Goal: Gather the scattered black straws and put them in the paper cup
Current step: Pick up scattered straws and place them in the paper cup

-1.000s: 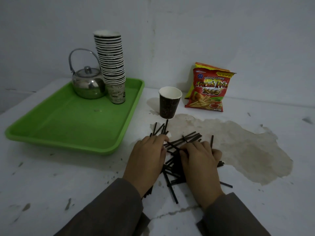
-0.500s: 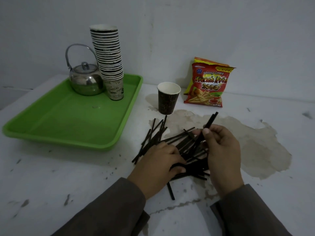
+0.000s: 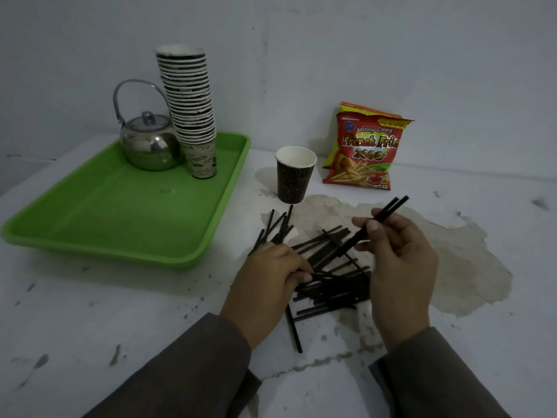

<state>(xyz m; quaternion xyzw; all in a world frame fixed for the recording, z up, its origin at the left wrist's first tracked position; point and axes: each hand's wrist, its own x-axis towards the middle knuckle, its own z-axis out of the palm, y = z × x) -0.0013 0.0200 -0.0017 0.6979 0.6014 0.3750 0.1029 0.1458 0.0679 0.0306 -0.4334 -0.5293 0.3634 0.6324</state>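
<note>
Straws (image 3: 328, 285): thin, matte black, short, lying crisscrossed in a loose pile on the white tabletop (image 3: 120, 303), just in front of the upright paper cup (image 3: 294, 178). Right hand (image 3: 401, 267): grip closed on two straws, tilted upward. Left hand (image 3: 268, 285): palm down, fingers pinched on pile straws.
</note>
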